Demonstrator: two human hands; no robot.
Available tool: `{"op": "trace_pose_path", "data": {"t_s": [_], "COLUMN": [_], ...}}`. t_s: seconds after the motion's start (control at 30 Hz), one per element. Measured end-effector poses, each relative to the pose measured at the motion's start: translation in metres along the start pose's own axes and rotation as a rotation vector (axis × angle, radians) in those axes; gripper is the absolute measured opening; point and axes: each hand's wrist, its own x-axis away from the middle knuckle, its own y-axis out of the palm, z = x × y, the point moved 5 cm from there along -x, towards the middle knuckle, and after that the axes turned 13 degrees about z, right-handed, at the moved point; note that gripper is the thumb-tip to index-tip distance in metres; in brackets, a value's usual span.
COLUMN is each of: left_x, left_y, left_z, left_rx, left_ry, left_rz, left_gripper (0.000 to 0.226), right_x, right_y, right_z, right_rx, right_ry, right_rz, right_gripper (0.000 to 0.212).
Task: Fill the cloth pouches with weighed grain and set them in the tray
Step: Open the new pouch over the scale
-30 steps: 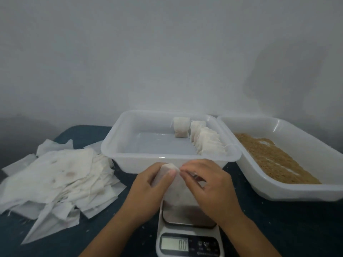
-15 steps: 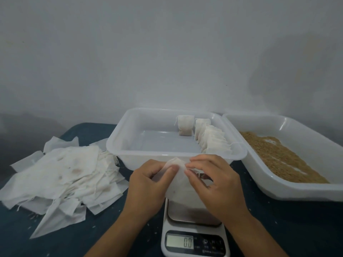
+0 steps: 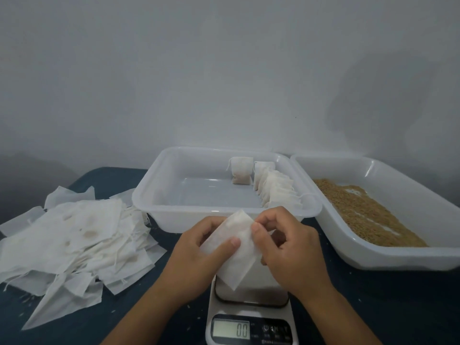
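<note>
A: What sits nearest on the dark blue tabletop (image 3: 373, 307)?

B: A small white digital kitchen scale (image 3: 250, 319) with a steel platform; its display reads zero.

A: And just above it?

B: An empty flat white cloth pouch (image 3: 234, 250), held in the air over the platform by both hands. Its long axis runs on a slant, from a lower corner pointing down at the scale to an upper end pointing up and a little right, toward the trays.

A: How does each grip stand?

B: The left hand (image 3: 199, 247) holds the pouch with its thumb pressed across the front face and the fingers behind. The right hand (image 3: 286, 242) pinches the pouch's upper right edge between thumb and curled fingers.

A: To the left?

B: A loose heap of flat white cloth pouches (image 3: 74, 237), some stained, with strings trailing.

A: Farther back?

B: A white translucent plastic tray (image 3: 154, 202) just beyond the hands. A row of filled white pouches (image 3: 276, 190) stands along its right wall, and a single filled pouch (image 3: 241, 170) stands upright at the back wall. Beside it on the right, a second white plastic tray (image 3: 410, 260) holds a shallow layer of brown grain (image 3: 361, 210).
</note>
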Motion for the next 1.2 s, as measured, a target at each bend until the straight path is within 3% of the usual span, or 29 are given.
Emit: {"op": "trace_pose_path", "data": {"t_s": [0.07,0.17,0.43,0.6,0.77,1.0,1.2], "left_x": [0.000,-0.001,-0.001,-0.001,-0.002,0.001,0.006], "left_y": [0.000,-0.002,-0.006,-0.005,-0.007,-0.005,-0.004], "left_z": [-0.001,-0.003,-0.002,-0.002,0.002,0.007,0.007], "left_rx": [-0.027,-0.103,-0.308,-0.295,-0.292,-0.227,0.056], "left_ry": [0.013,0.061,0.176,0.207,0.215,0.172,-0.148], "left_rz": [-0.011,0.073,0.166,0.140,0.160,-0.002,-0.354], "left_gripper": [0.027,0.010,0.019,0.030,0.029,0.038,0.052], "right_x": [0.000,0.000,0.003,0.004,0.007,0.006,0.009], "right_y": [0.002,0.003,0.009,0.009,0.013,0.010,0.009], "right_z": [0.002,0.002,-0.001,-0.001,-0.001,0.000,-0.011], "right_rx": [-0.046,-0.107,-0.059,-0.171,-0.187,-0.157,-0.141], "right_ry": [0.068,0.120,0.147,0.327,0.371,0.303,0.142], "right_rz": [-0.054,-0.135,-0.271,-0.360,-0.456,-0.483,-0.566], "right_gripper": [0.008,0.006,0.004,0.011,0.009,0.011,0.005]}}
